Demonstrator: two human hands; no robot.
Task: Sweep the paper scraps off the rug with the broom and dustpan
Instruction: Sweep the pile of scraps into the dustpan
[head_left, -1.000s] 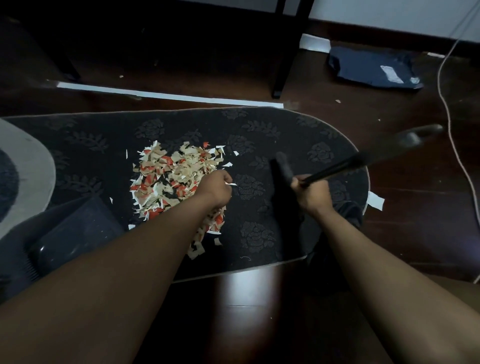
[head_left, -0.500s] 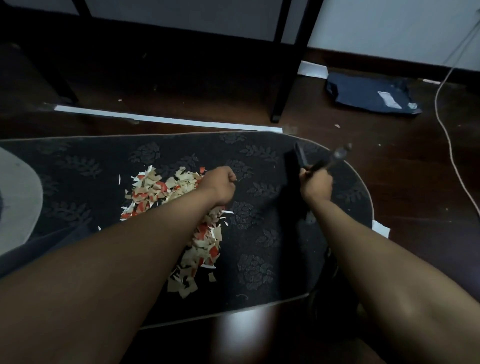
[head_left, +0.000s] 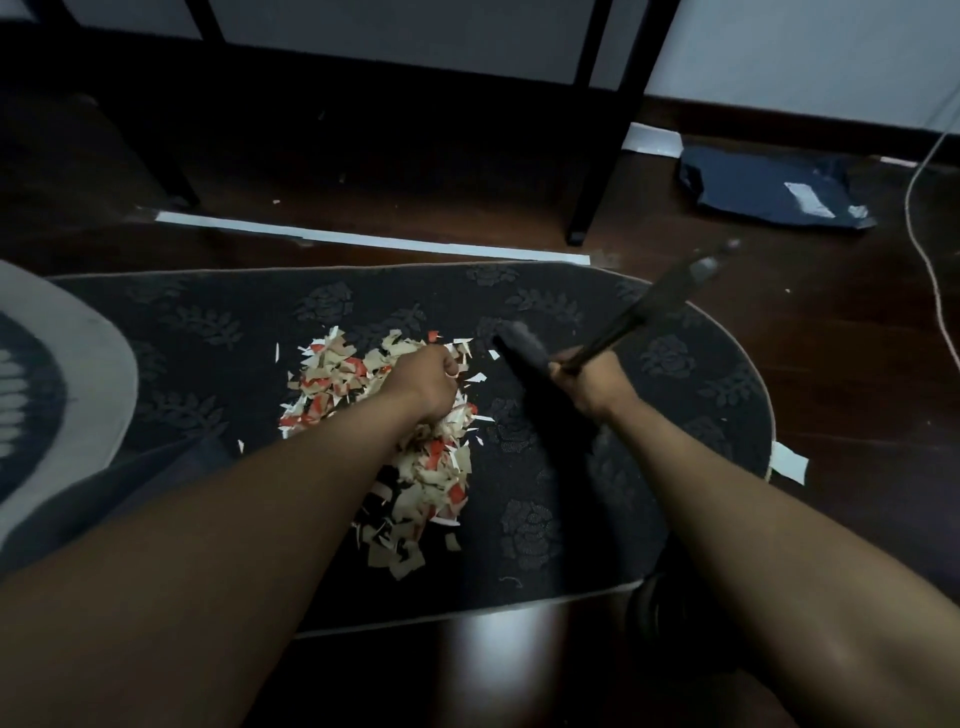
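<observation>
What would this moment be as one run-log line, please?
right hand: grips dark broom | left hand: fisted over beige-red paper scraps | dark patterned rug: unswept

Dim room, murky and low in contrast. A soft white glare patch sits on the glossy dark floor (head_left: 498, 649) at bottom centre. The broom (head_left: 613, 332) is smeared by motion blur, its handle tip ghosted. The black rug (head_left: 571, 519) swallows detail; only the paper scraps (head_left: 415, 483) read clearly. Wide-angle bending curves the rug's edge, and the far corners fall into shadow.
</observation>
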